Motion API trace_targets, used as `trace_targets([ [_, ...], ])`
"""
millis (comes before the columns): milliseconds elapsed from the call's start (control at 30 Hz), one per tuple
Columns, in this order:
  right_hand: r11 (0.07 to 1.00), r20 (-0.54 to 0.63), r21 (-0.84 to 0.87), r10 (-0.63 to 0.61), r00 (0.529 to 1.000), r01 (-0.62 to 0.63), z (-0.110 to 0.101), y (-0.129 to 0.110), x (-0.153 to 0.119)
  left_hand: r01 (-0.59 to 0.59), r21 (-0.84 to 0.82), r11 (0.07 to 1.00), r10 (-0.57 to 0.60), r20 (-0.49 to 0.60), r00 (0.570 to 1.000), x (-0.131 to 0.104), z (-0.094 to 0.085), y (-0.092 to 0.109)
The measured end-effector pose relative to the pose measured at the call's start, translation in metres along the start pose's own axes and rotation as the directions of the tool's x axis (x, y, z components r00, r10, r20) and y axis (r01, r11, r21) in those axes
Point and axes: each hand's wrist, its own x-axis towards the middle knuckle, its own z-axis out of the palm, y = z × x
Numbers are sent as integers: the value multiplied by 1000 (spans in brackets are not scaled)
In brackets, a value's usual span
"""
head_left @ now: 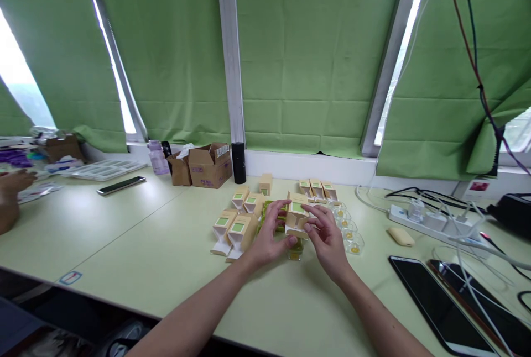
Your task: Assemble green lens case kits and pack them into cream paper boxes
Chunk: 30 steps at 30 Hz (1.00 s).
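Forearms reach up from the bottom edge; the left hand (271, 238) and right hand (327, 238), fingers bent inward, clasp a small box (297, 214) between them, just below and right of the frame's centre.

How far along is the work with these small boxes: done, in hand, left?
Looks done: four labelled boxes at left are shaped, though the front ones' flaps are open. In hand: left hand and right hand hold another box. Probably left: closing flaps, perhaps filling boxes, since clear cups sit outside at right.
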Motion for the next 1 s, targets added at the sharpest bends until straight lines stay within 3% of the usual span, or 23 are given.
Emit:
trace_targets([
  [533,1000,90,1,-27,996,27,0,-4,-3,76,-337,938,-76,14,997,2,2,4],
  [1000,997,114,-29,-69,991,73,2,-5,-5,47,-346,937,-69,-54,996,5,2,0],
])
